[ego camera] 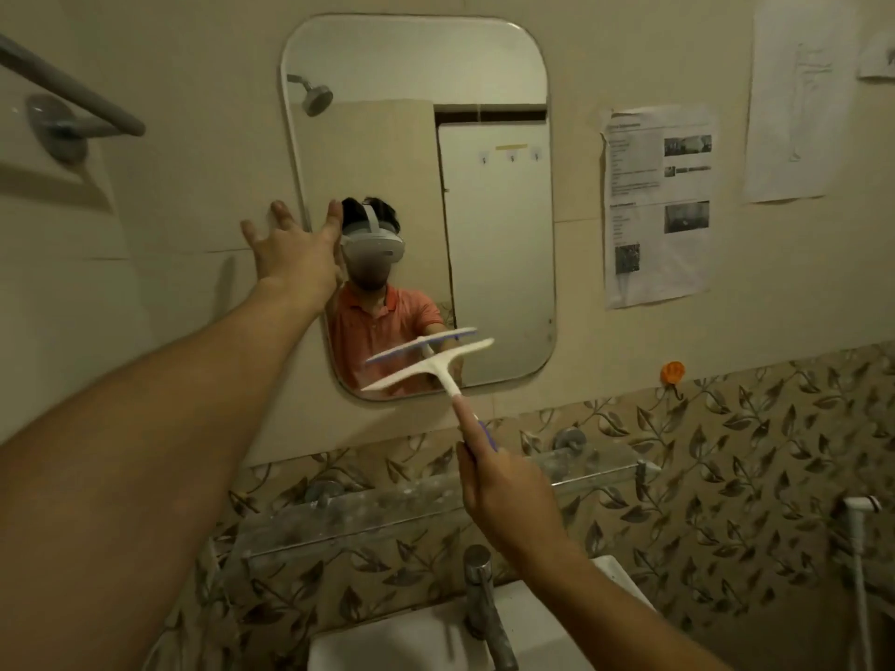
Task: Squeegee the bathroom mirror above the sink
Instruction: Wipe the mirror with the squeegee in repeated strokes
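Observation:
A tall mirror (pixel 484 79) with rounded corners hangs on the beige tiled wall. My right hand (pixel 508 491) grips the handle of a white squeegee (pixel 431 368), forefinger stretched along the handle. Its blade lies tilted against the mirror's lower part, near the bottom edge, and its reflection shows just above it. My left hand (pixel 295 249) is spread flat, fingers apart, over the mirror's left edge at mid height, holding nothing. The white sink (pixel 411 641) sits below at the bottom of the view.
A glass shelf (pixel 387 506) runs under the mirror, above a steel tap (pixel 484 602). A grey towel bar (pixel 72 99) juts out at upper left. Papers (pixel 654 205) are taped to the wall on the right; an orange hook (pixel 673 372) and a white hose fitting (pixel 862 510) lie beyond.

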Demonstrator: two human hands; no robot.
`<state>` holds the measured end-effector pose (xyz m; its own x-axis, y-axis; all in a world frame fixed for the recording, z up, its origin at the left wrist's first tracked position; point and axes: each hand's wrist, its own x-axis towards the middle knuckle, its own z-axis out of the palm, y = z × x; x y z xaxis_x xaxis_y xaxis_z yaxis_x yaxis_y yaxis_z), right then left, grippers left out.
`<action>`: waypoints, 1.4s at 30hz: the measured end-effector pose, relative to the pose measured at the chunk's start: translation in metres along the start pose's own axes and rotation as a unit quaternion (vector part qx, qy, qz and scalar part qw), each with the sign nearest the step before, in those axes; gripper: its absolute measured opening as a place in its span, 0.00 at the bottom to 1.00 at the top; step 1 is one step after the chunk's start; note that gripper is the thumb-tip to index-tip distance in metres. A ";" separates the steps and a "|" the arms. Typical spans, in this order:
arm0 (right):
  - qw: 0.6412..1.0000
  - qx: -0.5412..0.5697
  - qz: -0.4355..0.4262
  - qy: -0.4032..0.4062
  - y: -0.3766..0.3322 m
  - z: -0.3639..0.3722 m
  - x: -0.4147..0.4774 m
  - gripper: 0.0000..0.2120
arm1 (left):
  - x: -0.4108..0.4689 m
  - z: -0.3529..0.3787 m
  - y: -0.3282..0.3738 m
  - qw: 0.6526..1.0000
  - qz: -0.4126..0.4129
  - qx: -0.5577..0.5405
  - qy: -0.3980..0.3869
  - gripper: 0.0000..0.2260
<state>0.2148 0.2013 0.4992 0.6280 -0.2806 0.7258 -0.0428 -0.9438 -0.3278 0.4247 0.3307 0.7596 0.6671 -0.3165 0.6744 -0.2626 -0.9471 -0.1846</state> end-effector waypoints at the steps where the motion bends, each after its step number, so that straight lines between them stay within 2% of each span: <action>1: 0.999 -0.032 -0.034 -0.004 -0.006 -0.004 0.010 0.31 | 0.000 -0.001 0.001 1.000 0.003 -0.001 0.001 0.36; 5: 0.990 -0.095 -0.101 -0.024 -0.024 -0.006 0.047 0.39 | -0.002 -0.001 0.001 1.000 -0.001 0.009 0.008 0.36; 10: 0.987 -0.109 -0.101 -0.062 -0.035 0.011 0.067 0.43 | -0.005 0.002 0.004 1.000 -0.008 0.015 0.014 0.38; 15: 0.986 -0.112 -0.074 -0.098 -0.010 0.033 0.042 0.50 | -0.004 0.000 0.003 1.000 -0.015 0.022 0.014 0.38; 23: 0.971 -0.134 -0.076 -0.183 0.038 0.039 -0.011 0.53 | -0.006 -0.002 0.002 1.000 -0.010 0.025 0.012 0.38; 26: 0.972 -0.125 -0.102 -0.172 0.034 0.026 -0.003 0.51 | -0.008 0.002 0.001 1.000 -0.016 -0.011 0.020 0.44; 30: 0.974 -0.126 -0.149 -0.117 0.004 0.010 0.033 0.50 | -0.011 0.002 -0.002 0.996 -0.023 -0.073 0.052 0.54; 37: 0.963 -0.142 -0.206 -0.094 -0.033 -0.002 0.097 0.46 | -0.012 0.005 -0.003 0.992 -0.038 -0.107 0.054 0.54; 42: 0.967 -0.144 -0.178 -0.110 -0.022 0.005 0.091 0.53 | -0.010 0.008 -0.002 0.992 -0.042 -0.105 0.057 0.54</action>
<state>0.2768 0.1971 0.5698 0.7919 0.0858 0.6045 0.0127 -0.9922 0.1242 0.4238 0.3355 0.7476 0.6131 -0.2175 0.7594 -0.3568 -0.9339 0.0206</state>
